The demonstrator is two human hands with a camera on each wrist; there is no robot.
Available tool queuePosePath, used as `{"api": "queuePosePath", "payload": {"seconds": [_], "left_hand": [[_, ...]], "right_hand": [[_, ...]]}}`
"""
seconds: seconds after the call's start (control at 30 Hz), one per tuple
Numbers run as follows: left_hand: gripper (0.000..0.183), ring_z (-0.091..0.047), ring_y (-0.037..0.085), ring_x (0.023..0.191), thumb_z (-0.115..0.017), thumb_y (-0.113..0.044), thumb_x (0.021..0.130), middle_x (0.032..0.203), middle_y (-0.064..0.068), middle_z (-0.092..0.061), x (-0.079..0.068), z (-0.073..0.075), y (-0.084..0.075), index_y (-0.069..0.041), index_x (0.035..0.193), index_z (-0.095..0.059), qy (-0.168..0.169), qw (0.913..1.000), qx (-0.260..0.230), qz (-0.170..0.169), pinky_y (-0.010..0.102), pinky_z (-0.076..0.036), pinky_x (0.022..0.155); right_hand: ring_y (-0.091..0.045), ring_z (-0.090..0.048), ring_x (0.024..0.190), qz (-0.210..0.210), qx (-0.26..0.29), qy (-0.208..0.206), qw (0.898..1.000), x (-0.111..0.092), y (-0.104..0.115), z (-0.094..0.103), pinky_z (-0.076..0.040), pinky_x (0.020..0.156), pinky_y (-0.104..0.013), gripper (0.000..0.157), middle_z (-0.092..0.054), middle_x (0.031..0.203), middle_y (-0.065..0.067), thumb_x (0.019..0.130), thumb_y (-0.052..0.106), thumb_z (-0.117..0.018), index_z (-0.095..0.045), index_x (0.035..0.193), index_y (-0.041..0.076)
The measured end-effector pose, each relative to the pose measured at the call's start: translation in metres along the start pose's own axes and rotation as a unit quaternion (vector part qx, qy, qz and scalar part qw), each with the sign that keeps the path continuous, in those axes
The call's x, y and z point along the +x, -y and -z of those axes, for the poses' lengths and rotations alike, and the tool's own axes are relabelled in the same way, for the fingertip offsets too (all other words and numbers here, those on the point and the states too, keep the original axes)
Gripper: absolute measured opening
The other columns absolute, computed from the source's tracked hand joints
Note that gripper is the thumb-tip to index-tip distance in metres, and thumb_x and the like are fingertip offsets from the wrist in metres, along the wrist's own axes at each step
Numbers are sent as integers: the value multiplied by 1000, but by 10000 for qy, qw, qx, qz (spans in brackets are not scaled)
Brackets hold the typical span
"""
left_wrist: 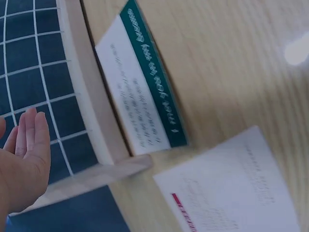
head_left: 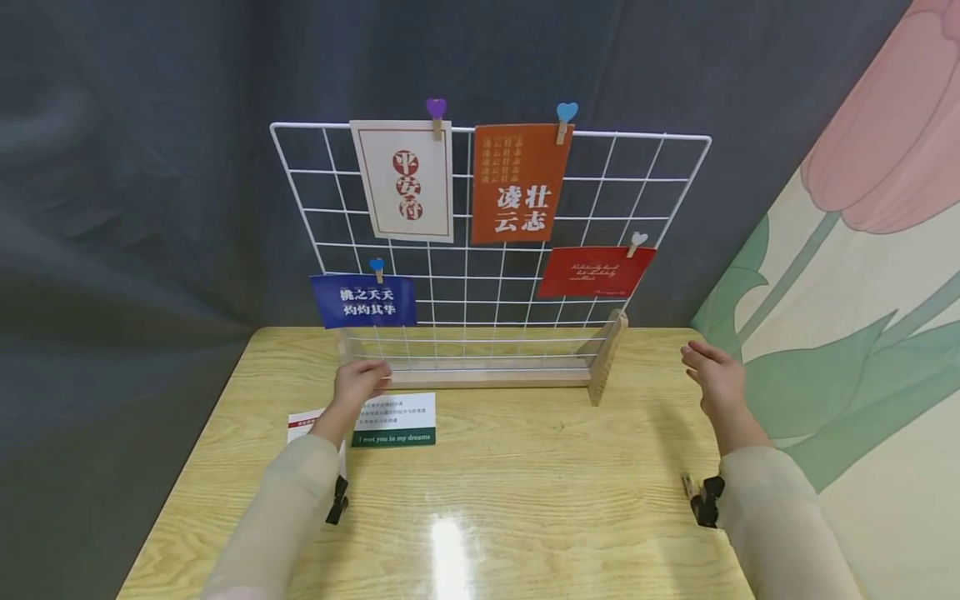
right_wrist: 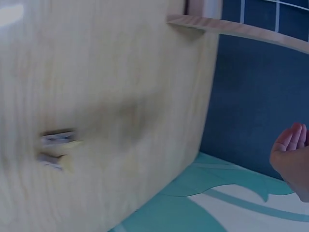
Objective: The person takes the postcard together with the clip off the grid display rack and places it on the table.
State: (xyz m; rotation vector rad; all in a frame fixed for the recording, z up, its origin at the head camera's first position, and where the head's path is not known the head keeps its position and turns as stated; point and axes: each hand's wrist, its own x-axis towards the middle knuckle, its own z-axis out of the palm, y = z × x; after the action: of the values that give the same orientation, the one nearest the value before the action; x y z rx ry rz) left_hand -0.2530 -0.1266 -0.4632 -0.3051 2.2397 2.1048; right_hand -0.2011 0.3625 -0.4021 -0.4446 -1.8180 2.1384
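A white wire grid (head_left: pixel 465 287) stands in a wooden base (head_left: pixel 487 379). Heart-topped clothespins hold cards on it: a white card (head_left: pixel 375 200), an orange card (head_left: pixel 517 167), a blue card (head_left: pixel 360 312) and a red card (head_left: pixel 577 271). My left hand (head_left: pixel 360 383) hovers by the base's left end with its fingers extended and holds nothing. Right beside it lies a white and green card (head_left: pixel 397 429). My right hand (head_left: pixel 720 379), fingers loosely extended and holding nothing, is raised to the right of the grid.
On the table's left lies a white card with a red strip (left_wrist: pixel 231 188), partly behind my left forearm in the head view. Two small blurred pieces (right_wrist: pixel 58 138) lie on the table at the right. A dark curtain (head_left: pixel 150 167) hangs behind, and a tulip-patterned wall (head_left: pixel 862 333) borders the right.
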Motion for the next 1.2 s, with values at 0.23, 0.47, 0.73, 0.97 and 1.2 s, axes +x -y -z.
{"api": "queuePosePath", "payload": {"seconds": [0.23, 0.47, 0.73, 0.97, 1.2], "left_hand": [[30, -61, 21, 75, -56, -7, 83, 99, 23, -58, 4, -18, -18, 10, 108, -54, 224, 9989, 343, -228, 37, -50, 72], [29, -58, 31, 85, -57, -7, 82, 102, 24, -56, 7, -31, -34, 7, 108, -55, 266, 9982, 458, -281, 35, -50, 73], [29, -58, 28, 85, -57, -9, 83, 99, 20, -58, 9, -47, -54, 6, 108, -56, 578, 9945, 641, -600, 34, -49, 73], [28, -60, 27, 83, -59, -8, 82, 97, 20, -59, 9, -63, -74, 7, 105, -57, 801, 9914, 582, -851, 33, -49, 73], [27, -60, 26, 81, -61, -10, 80, 95, 18, -61, 6, -79, -91, 4, 103, -60, 842, 9876, 776, -1071, 26, -51, 66]], "right_hand": [[-3, -57, 68, 134, 422, 263, 9987, 5, 22, -16, -47, 60, -13, 12, -59, 76, 5, 79, 3, -60, -62, 76, 14], [-8, -58, 63, 198, 901, 429, 9948, 11, 41, -32, -48, 57, -15, 13, -60, 74, -1, 77, -3, -61, -64, 75, 9], [-10, -59, 61, 325, 1385, 607, 9880, 17, 58, -44, -49, 54, -17, 14, -63, 71, -4, 77, -8, -58, -64, 75, 4], [-10, -59, 63, 529, 1384, 491, 9877, 21, 72, -54, -49, 57, -17, 13, -62, 72, -4, 76, -7, -60, -66, 75, 5], [-10, -60, 69, 539, 1386, 524, 9875, 21, 83, -63, -49, 61, -17, 11, -63, 77, -3, 75, -5, -62, -67, 78, 5]]}}
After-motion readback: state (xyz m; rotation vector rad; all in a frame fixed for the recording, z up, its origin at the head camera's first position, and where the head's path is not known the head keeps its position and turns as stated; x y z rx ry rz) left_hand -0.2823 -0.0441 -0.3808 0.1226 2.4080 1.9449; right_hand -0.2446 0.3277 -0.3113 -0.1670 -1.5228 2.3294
